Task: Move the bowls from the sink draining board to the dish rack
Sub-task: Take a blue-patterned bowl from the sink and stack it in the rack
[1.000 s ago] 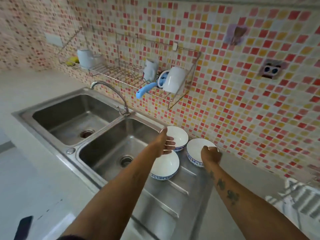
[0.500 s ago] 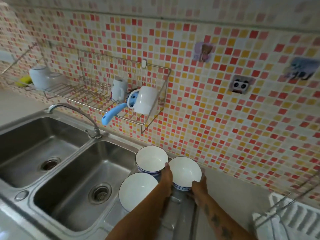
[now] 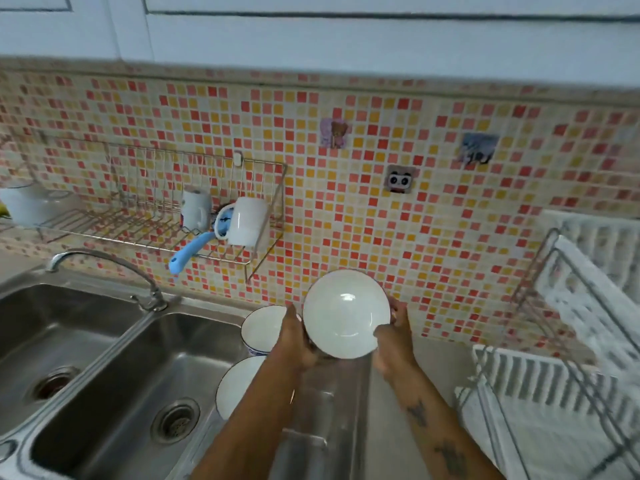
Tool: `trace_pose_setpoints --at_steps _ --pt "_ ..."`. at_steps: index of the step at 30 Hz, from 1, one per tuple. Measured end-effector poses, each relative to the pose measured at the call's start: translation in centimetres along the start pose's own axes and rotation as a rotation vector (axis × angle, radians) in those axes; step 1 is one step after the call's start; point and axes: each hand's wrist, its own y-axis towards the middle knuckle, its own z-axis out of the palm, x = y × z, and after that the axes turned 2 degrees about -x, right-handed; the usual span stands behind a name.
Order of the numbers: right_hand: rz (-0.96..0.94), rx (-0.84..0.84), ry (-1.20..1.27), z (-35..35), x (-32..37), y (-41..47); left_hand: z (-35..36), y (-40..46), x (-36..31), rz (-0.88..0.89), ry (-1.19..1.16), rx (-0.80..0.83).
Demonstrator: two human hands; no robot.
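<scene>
You're standing at the sink, with the dish rack sitting at the right, well apart from the draining board. You're holding one white bowl tilted up above the board, left hand gripping its left rim, right hand gripping its right rim, thumb on the inside. Two more bowls are sitting on the board to the left: far bowl, near bowl, partly hidden by your left forearm.
</scene>
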Motion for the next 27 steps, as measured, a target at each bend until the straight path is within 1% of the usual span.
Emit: trace_pose_setpoints --at_steps 1,2,4,6,9,10,11,12,14,15,16,18,19,20,23,25,26,27 --pt "-0.018 0.027 0.045 -0.1 1.7 -1.4 0.5 -1.9 -0.5 -0.065 0.017 0.107" --pt "-0.044 0.044 0.061 -0.4 3.5 -3.0 1.1 -3.8 -1.0 -0.091 0.062 0.192" --pt "-0.126 0.084 0.077 -1.4 7.0 -6.1 2.2 -7.3 -1.4 -0.151 0.058 0.419" --pt "-0.238 0.125 0.080 -2.8 10.0 -9.2 3.7 -10.0 -1.2 -0.152 0.029 0.616" --pt "-0.408 0.169 0.066 -5.6 14.0 -13.2 6.6 -14.9 -0.1 -0.052 0.073 0.785" --pt "-0.454 0.185 0.068 -6.7 15.2 -14.4 7.6 -16.3 0.5 -0.009 0.089 0.821" --pt "-0.488 0.200 0.071 -8.0 16.4 -15.4 8.7 -17.7 0.9 0.032 0.105 0.816" --pt "-0.513 0.209 0.076 -9.4 17.6 -16.2 9.8 -18.6 1.4 0.048 0.122 0.841" --pt "-0.549 0.217 0.089 -12.2 19.6 -17.4 12.0 -19.9 2.4 -0.029 0.203 1.039" --pt "-0.560 0.218 0.096 -13.6 20.6 -17.9 13.3 -20.6 3.0 -0.076 0.190 1.064" --pt "-0.570 0.221 0.106 -15.0 21.5 -18.2 14.7 -21.1 3.5 -0.099 0.181 1.047" --pt "-0.581 0.229 0.124 -18.2 23.3 -18.5 17.8 -21.4 5.2 -0.080 0.231 1.014" --pt "-0.574 0.237 0.136 -19.8 24.3 -18.5 19.5 -21.8 6.1 -0.026 0.252 0.939" --pt "-0.561 0.247 0.148 -21.4 25.2 -18.3 21.1 -22.1 6.7 0.026 0.290 0.900" --pt "-0.516 0.255 0.122 -26.1 28.5 -17.5 25.5 -23.1 8.7 0.162 0.407 0.852" --pt "-0.443 0.205 0.055 -28.8 30.3 -16.2 27.7 -22.9 9.8 0.292 0.484 0.810" --pt "-0.402 0.162 -0.006 -29.9 31.1 -15.5 28.8 -22.6 10.4 0.364 0.538 0.806" --pt "-0.362 0.124 -0.088 -30.9 31.6 -14.7 29.8 -22.0 11.1 0.447 0.604 0.766"
